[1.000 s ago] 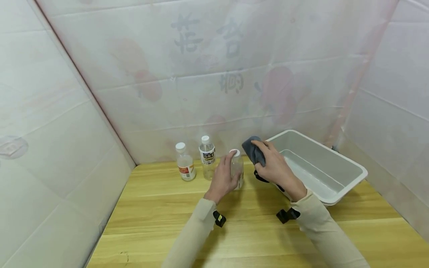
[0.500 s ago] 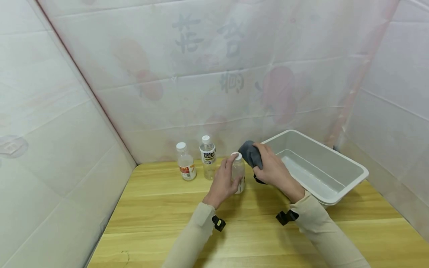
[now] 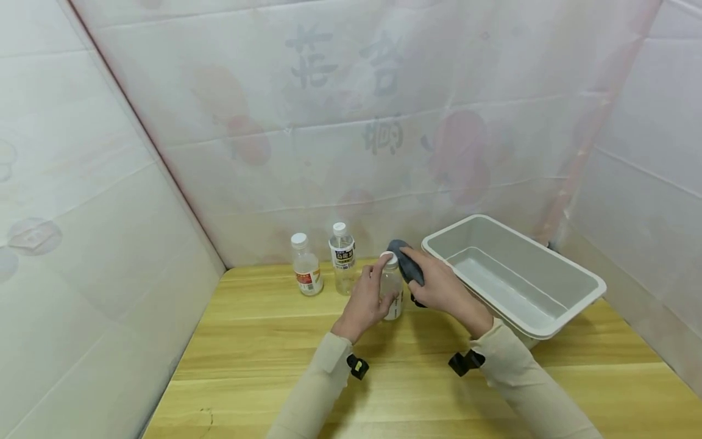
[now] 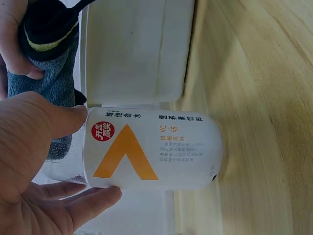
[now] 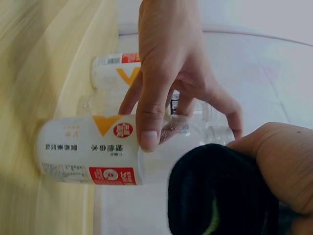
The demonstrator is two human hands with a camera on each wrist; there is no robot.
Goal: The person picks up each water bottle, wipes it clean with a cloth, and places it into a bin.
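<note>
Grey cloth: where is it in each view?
Head: grey cloth centre, in the right hand, beside the bottle cap.
Left wrist: cloth upper left.
Right wrist: cloth bottom right, dark.
Shared landmark: held bottle.

Three bottles (all white-capped), one grey cloth, one white tub.

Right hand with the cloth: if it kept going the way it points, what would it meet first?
The right hand points left and away with the grey cloth, which sits at the cap of the bottle gripped by the left hand. It would probably meet that bottle's top first; whether they already touch is unclear.
</note>
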